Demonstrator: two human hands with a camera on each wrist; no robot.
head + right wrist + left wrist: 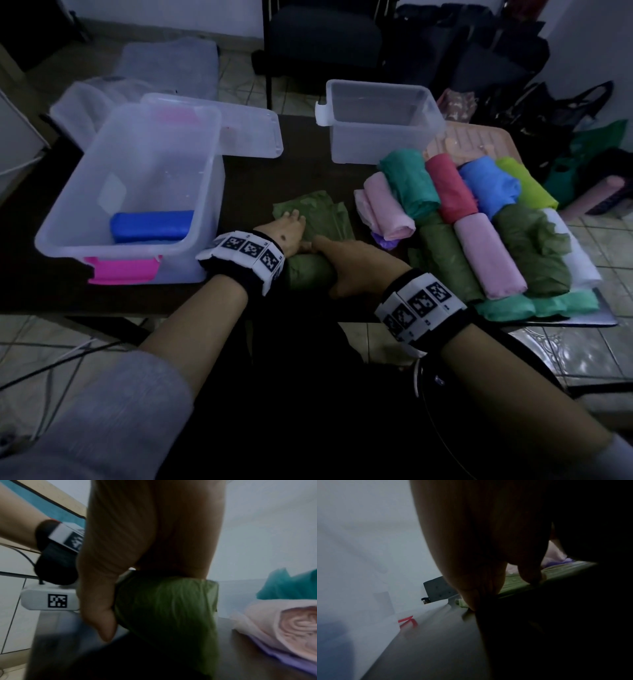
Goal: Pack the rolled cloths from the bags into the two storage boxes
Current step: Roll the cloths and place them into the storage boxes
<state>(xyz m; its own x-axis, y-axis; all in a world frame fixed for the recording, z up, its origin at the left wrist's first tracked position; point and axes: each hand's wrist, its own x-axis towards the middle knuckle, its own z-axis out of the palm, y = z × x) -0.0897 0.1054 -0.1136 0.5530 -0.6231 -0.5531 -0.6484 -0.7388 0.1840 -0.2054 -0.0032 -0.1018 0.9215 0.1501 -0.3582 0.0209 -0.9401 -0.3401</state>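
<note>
Both forearms reach forward, hands meeting over the green cloth roll

The left hand (286, 233) lies palm down with fingers straight and slightly spread on the flat, unrolled end of the green cloth roll (310, 270), just beyond the roll. The right hand (352, 265) sits on the roll's right end, thumb curled down its near side and fingers wrapped over the top. Each wrist wears a black band with white marker tiles; grey sleeves are pushed up both forearms.

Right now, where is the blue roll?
In the head view, the blue roll lies inside the large clear box on the left, against its near wall, above the pink latch.
</note>
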